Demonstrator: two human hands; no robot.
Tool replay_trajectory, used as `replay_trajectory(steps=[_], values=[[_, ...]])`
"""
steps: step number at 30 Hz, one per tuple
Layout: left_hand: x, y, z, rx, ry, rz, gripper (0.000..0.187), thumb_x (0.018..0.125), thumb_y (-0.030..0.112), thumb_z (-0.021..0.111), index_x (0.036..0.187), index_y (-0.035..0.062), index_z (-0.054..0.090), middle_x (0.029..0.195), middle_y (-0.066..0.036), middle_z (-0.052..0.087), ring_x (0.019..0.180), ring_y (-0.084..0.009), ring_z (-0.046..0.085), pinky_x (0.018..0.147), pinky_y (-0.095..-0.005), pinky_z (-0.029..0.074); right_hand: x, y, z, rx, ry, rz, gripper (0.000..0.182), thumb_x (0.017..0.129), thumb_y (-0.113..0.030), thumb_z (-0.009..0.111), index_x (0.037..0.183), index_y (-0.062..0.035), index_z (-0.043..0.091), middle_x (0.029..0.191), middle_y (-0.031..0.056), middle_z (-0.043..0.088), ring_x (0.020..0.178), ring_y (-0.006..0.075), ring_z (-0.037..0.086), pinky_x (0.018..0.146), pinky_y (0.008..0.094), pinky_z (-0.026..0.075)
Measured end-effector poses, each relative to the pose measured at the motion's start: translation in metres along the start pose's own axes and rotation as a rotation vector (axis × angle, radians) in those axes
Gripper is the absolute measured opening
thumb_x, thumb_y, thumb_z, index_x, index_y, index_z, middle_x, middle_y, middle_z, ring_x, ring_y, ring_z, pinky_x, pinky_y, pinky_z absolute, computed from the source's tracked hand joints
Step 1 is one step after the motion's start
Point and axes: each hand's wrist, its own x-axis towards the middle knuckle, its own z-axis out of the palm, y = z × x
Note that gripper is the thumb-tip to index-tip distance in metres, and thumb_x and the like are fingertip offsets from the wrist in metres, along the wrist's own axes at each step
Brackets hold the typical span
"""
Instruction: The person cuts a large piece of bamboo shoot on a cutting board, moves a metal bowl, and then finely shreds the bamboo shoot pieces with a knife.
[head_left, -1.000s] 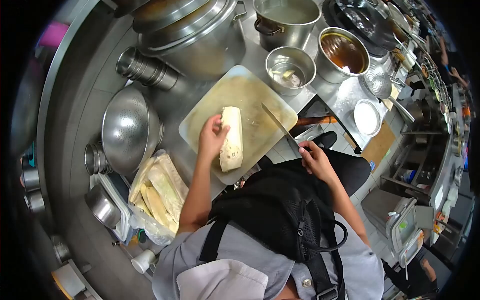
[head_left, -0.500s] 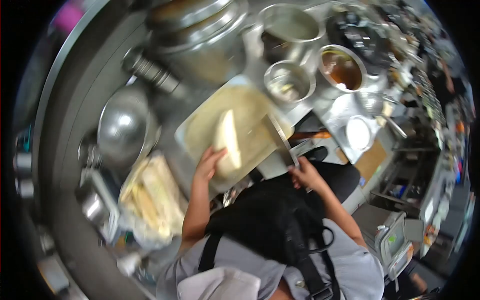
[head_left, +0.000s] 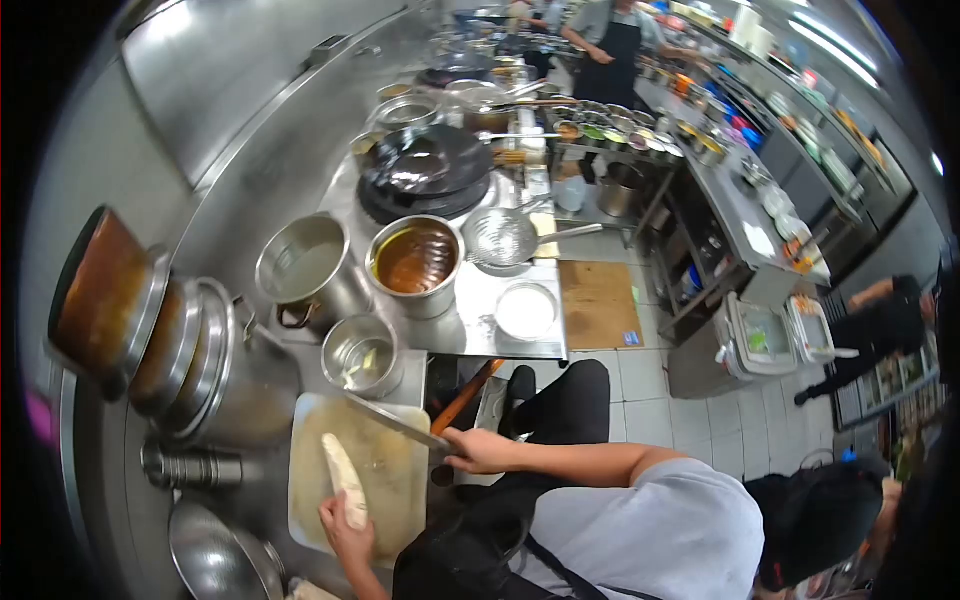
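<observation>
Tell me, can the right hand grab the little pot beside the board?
Probably not while the right hand holds the knife, though the little pot looks close, just past the board, with its top open.

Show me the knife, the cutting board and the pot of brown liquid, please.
Knife (head_left: 398, 421): head view, middle of the blade.
Cutting board (head_left: 394, 488): head view, bare part of its top.
Pot of brown liquid (head_left: 432, 304): head view, outer wall below the rim.

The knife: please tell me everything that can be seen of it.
The knife has a long, straight, grey blade that looks like metal. The right hand grips it, hiding most of the handle. The blade slants over the cutting board, its tip toward the small steel-looking pot; whether it touches the board is unclear.
</observation>
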Motion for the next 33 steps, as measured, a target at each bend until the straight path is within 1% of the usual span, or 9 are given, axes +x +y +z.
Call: replay_trajectory(steps=[4,10,13,15,17,19,27,31,33], values=[[-0.014,0.014,0.013,0.092,-0.015,0.066,0.087,0.06,0.002,0.082,0.142,0.0038,0.053,0.132,-0.022,0.051,0.123,-0.0415,0.052,0.105,-0.0494,0.043,0.013,0.02,0.013,0.019,-0.047,0.037,0.037,0.099,-0.026,0.062,0.125,-0.0045,0.046,0.089,0.028,0.069,0.084,0.0486,0.068,0.072,0.0576,0.053],[-0.028,-0.079,0.029,-0.015,0.17,-0.07,0.103,0.063,0.028,0.096,0.15,0.0061,0.047,0.141,-0.023,0.052,0.13,-0.0424,0.051,0.107,-0.0494,0.045,0.003,0.024,0.032,-0.157,-0.103,0.147,0.04,0.099,-0.03,0.059,0.131,-0.0104,0.046,0.088,0.0254,0.07,0.082,0.0487,0.069,0.071,0.0565,0.055],[-0.038,-0.086,0.028,-0.427,0.041,-0.408,0.089,0.083,0.025,0.086,0.155,0.0008,0.039,0.154,-0.023,0.044,0.14,-0.0357,0.045,0.117,-0.0453,0.036,0.001,0.046,0.042,-0.094,-0.09,0.088,0.048,0.094,-0.025,0.066,0.134,-0.0102,0.045,0.087,0.027,0.069,0.079,0.0468,0.07,0.07,0.0547,0.056],[-0.024,-0.05,0.013,-0.464,0.049,-0.512,0.077,0.091,0.023,0.079,0.153,-0.0009,0.04,0.149,-0.02,0.052,0.13,-0.0279,0.054,0.106,-0.0385,0.047,0.001,0.044,0.031,0.121,-0.135,0.176,0.048,0.095,-0.018,0.066,0.136,-0.0077,0.043,0.082,0.0184,0.067,0.07,0.0334,0.071,0.064,0.0477,0.057],[-0.015,-0.024,0.008,-0.815,0.065,-0.734,0.069,0.088,0.019,0.083,0.146,0.0027,0.05,0.136,-0.014,0.061,0.118,-0.0226,0.061,0.099,-0.0329,0.051,0.005,0.026,0.017,0.523,-0.289,0.528,0.039,0.098,-0.014,0.063,0.132,-0.0062,0.044,0.076,0.0102,0.062,0.062,0.0217,0.067,0.055,0.0388,0.056],[-0.018,-0.047,0.025,-0.615,0.161,-0.462,0.067,0.08,0.013,0.087,0.139,0.0048,0.057,0.129,-0.011,0.065,0.117,-0.0216,0.062,0.1,-0.0328,0.05,0.005,0.045,0.026,0.65,-0.322,0.587,0.033,0.099,-0.012,0.06,0.128,-0.0051,0.046,0.074,0.0056,0.058,0.056,0.0166,0.062,0.049,0.0333,0.053],[-0.029,-0.01,0.029,-0.691,0.302,-0.439,0.062,0.077,0.003,0.087,0.132,0.0037,0.06,0.126,-0.01,0.067,0.115,-0.0198,0.064,0.101,-0.033,0.052,0.0,0.047,0.016,0.245,-0.18,0.159,0.036,0.096,-0.009,0.069,0.127,-0.002,0.051,0.076,0.0046,0.059,0.053,0.0112,0.056,0.048,0.0283,0.047],[-0.042,-0.005,0.039,-0.841,0.337,-0.54,0.062,0.078,0.004,0.087,0.135,0.0034,0.06,0.127,-0.01,0.067,0.115,-0.019,0.064,0.101,-0.0329,0.052,0.004,0.025,0.004,0.541,-0.377,0.486,0.033,0.098,-0.014,0.068,0.124,-0.0024,0.052,0.075,0.0038,0.058,0.056,0.0119,0.058,0.051,0.027,0.048],[-0.051,0.0,0.043,-0.868,0.346,-0.578,0.062,0.08,0.009,0.087,0.135,0.0039,0.06,0.127,-0.01,0.067,0.115,-0.0192,0.064,0.1,-0.0332,0.051,0.005,0.025,0.007,0.405,-0.33,0.53,0.026,0.1,-0.017,0.067,0.117,-0.0017,0.055,0.075,0.0028,0.058,0.057,0.0107,0.055,0.054,0.0263,0.047]])
